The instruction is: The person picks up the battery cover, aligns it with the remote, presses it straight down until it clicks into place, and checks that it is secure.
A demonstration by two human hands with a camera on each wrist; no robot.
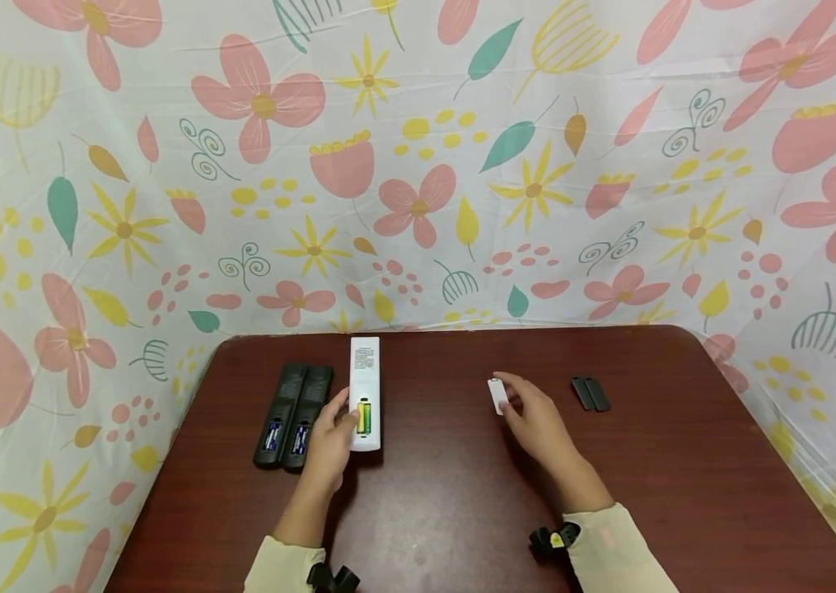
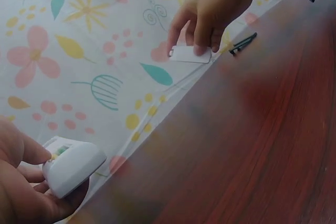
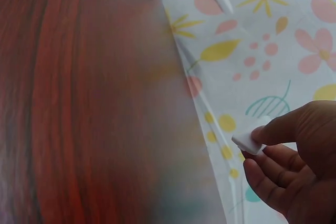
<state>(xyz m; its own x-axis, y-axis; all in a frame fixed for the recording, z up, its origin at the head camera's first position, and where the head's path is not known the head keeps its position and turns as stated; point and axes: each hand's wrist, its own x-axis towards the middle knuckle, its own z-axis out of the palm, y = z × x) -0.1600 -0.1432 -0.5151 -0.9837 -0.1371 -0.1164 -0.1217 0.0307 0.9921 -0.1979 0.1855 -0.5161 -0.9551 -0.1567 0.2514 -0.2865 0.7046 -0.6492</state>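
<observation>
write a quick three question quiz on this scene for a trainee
1. How many black remotes lie on the table? a) one b) two c) three
2. True or false: the right hand grips the white remote.
3. What does the right hand pinch?

Key:
1. b
2. False; the left hand grips it.
3. A small white cover.
</observation>
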